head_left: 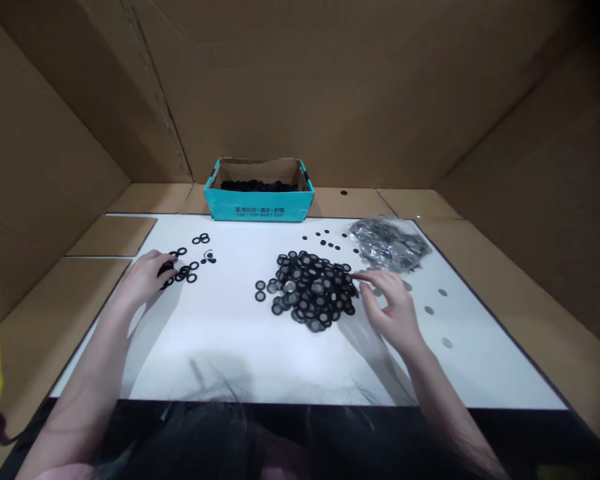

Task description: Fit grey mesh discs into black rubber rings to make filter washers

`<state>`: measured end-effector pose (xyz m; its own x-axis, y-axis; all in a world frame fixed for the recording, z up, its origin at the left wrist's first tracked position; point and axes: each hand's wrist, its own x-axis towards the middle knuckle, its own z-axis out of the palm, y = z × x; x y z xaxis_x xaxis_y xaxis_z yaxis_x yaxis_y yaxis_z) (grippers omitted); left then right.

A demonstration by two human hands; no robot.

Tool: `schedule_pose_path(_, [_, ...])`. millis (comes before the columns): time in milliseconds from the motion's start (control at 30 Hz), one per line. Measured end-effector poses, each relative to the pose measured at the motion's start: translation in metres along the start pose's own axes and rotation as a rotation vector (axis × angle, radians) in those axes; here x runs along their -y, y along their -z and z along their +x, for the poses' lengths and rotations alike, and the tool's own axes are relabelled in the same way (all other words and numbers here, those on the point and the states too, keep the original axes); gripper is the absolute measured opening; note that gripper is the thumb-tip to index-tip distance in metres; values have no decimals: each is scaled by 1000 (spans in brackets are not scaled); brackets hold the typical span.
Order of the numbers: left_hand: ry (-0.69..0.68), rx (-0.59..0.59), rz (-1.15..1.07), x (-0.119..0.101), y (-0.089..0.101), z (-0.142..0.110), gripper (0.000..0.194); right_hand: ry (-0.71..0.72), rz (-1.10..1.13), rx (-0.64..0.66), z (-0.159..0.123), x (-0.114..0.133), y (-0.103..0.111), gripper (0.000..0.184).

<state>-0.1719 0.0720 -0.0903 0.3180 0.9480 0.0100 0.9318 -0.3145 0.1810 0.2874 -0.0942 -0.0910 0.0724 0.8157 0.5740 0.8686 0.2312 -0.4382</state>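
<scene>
My left hand [149, 275] is at the left of the white work surface, its fingers and thumb curled around black rings [165, 268]; how many is hidden. More loose black rings [192, 278] lie just right of its fingertips. In the middle sits a heaped pile of black rings with grey, translucent centers [320, 293]. My right hand [391, 308] reaches the pile's right edge, index finger stretched out and thumb a little apart below it. Its fingertips touch or nearly touch the outer pieces, and I see nothing clearly gripped there.
A teal cardboard box [260, 207] with black pieces inside stands at the back. A crumpled clear plastic bag [390, 245] lies back right. Small black discs [331, 245] are scattered behind the pile, grey discs [429, 310] at right. Cardboard walls [300, 87] enclose the surface.
</scene>
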Motion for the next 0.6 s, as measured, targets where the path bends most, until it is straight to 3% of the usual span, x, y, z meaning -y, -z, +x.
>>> schedule_pose_path(100, [-2, -3, -6, 1, -1, 0, 49, 39, -11, 36, -4, 3, 0, 16])
schedule_pose_path(233, [21, -23, -16, -3, 1, -1, 44, 32, -74, -8, -10, -6, 5, 14])
schedule_pose_path(433, [142, -169, -55, -13, 9, -4, 43, 14, -183, -16, -22, -31, 17, 13])
schedule_pose_path(600, [145, -227, -163, -18, 13, -8, 38, -59, -303, -60, -29, -64, 24, 21])
